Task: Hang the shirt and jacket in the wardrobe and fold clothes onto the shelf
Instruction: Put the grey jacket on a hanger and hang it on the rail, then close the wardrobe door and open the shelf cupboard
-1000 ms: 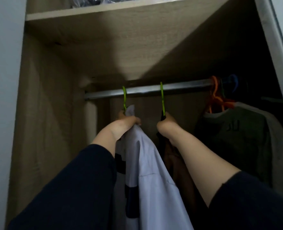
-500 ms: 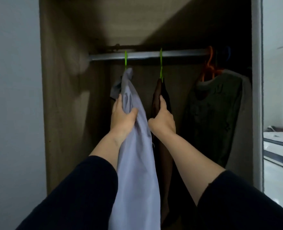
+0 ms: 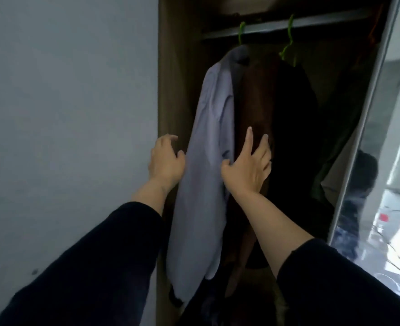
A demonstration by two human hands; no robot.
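Observation:
A pale lilac shirt [image 3: 206,161] hangs from a green hanger [image 3: 241,31] on the metal rail [image 3: 323,22] inside the wardrobe. Right of it a brown and black jacket [image 3: 285,114] hangs from a second green hanger [image 3: 288,43]. My left hand [image 3: 165,161] hovers at the shirt's left edge with fingers apart, holding nothing. My right hand [image 3: 248,165] lies flat with spread fingers on the jacket's brown front, its thumb against the shirt's right edge.
A dark green garment [image 3: 335,137] hangs further right. The wardrobe's wooden side panel [image 3: 170,90] stands left, beside a plain grey wall [image 3: 65,114]. A mirrored sliding door [image 3: 382,161] stands to the right. Dark clothes lie at the wardrobe bottom [image 3: 206,307].
Both hands slid down from the hanger hooks, let go of the garments and opened. The view dropped and swung left, so the rail now sits at the top.

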